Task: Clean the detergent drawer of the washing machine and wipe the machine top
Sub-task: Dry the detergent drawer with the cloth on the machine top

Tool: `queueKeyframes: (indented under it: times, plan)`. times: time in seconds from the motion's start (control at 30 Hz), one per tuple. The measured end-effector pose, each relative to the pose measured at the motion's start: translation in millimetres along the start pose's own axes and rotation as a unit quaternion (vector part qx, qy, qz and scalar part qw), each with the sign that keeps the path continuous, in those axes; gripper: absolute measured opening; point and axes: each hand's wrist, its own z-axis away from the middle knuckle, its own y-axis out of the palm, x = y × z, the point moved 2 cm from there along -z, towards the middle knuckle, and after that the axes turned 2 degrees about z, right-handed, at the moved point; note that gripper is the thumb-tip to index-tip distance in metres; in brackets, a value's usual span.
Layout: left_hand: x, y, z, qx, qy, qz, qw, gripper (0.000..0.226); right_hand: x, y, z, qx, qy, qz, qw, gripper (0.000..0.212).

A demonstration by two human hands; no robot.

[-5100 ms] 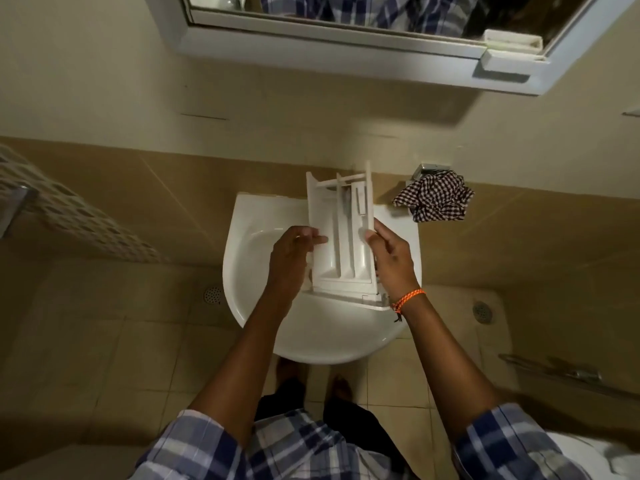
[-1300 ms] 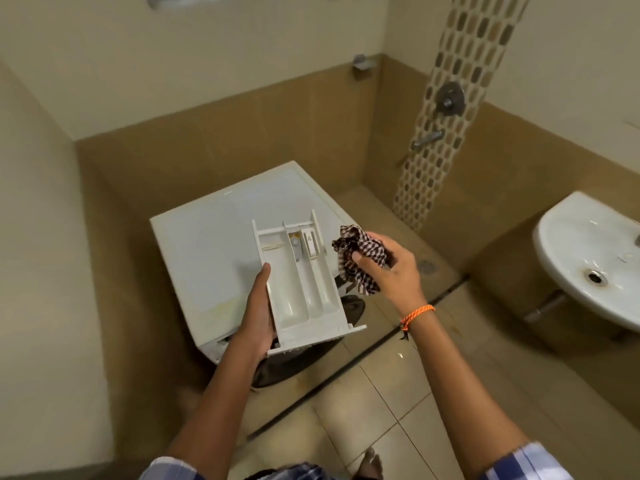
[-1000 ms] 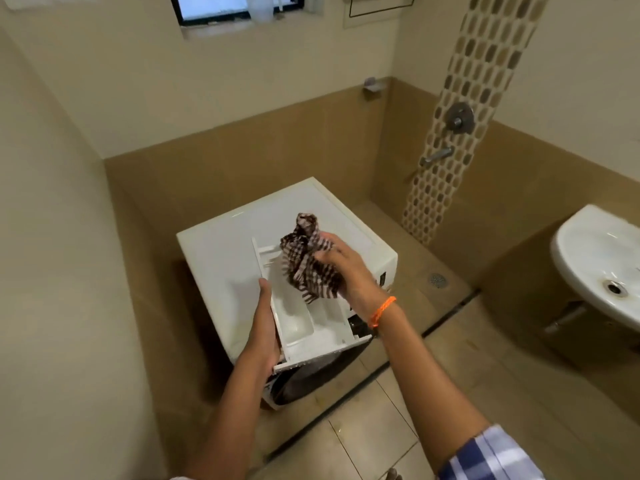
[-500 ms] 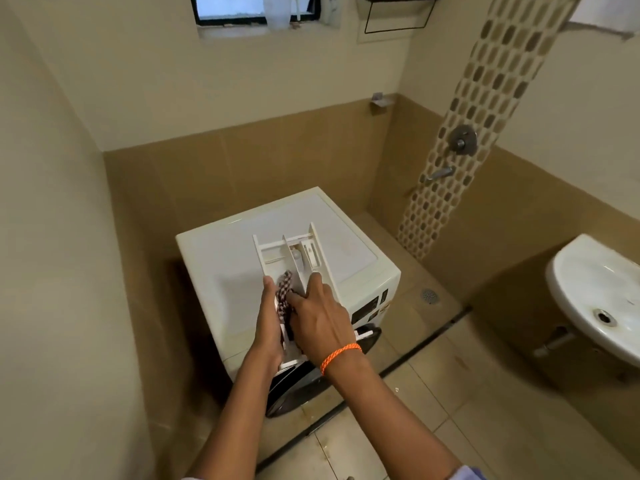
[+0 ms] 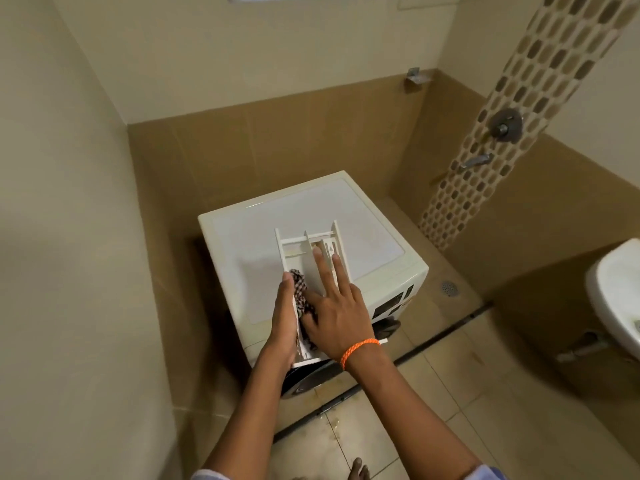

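Right now the detergent drawer is held above the washing machine, over its white top near the front edge, open side up w/ dividers showing. Left hand grips the drawer's left wall, thumb along the outside. Right hand, orange wristband on that wrist, lies flat over the drawer w/ fingers straight & spread, pressing a checked cloth down into the left compartment; part of the cloth is hidden under the palm. Machine sits in the tiled corner. To the machine's right: floor drain, wall tap further back, white basin at frame edge.
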Motion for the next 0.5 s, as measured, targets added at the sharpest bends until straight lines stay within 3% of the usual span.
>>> queueKeyframes:
  times: [0.07,0.23,0.4,0.5]
  plan:
    - [-0.9,-2.0,2.5,0.002,-0.009,-0.002,1.0,0.071,0.8,3.7,-2.0,-0.014,-0.004,0.015,1.0,0.04]
    - [-13.8,-9.6,-0.5,0.002,0.02,-0.04,0.999,0.079,12.1,7.6,-30.7,-0.054,0.046,0.061,0.996,0.058]
    - [-10.5,-21.6,-7.6,-0.001,0.024,-0.072,0.997,0.092,26.2,-6.4,-52.7,-0.082,0.096,0.046,0.991,0.033]
    - [-16.8,-20.4,-2.8,0.01,0.028,-0.08,0.996,0.07,27.8,-1.1,-40.6,-0.125,0.097,0.007,0.987,0.033]
